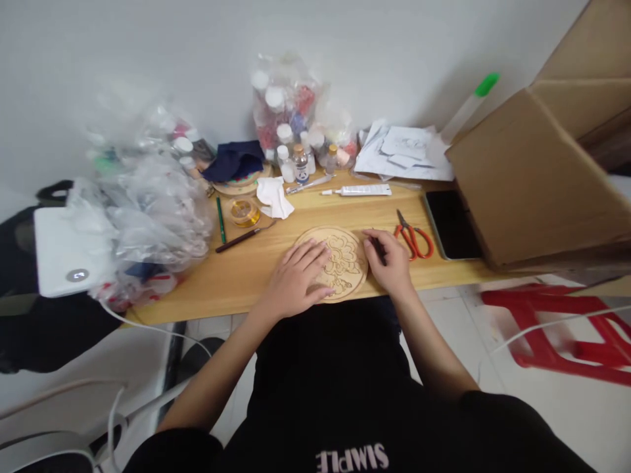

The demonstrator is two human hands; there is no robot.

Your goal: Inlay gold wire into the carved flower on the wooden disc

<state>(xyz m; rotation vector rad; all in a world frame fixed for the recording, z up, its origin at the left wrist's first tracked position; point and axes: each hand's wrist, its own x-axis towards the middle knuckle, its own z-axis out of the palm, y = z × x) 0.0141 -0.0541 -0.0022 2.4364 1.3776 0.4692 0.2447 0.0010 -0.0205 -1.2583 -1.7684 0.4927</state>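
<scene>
Upside down on the black shirt (345, 394), the word "SIMPLE" reads in pale letters. Near the table's (236, 276) front edge lies a round wooden disc (340, 259) with an outlined flower drawing. Left hand (296, 276) rests flat and open on it; right hand (389, 259) grips a dark pen (378, 248) at its rim.

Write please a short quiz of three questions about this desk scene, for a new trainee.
1. True or false: the left hand lies flat on the round wooden disc.
2. What lies just right of the right hand? A) red-handled scissors B) glue tube C) phone
3. Which hand grips a thin dark tool?

Key: 1 true; 2 A; 3 the right hand.
</scene>
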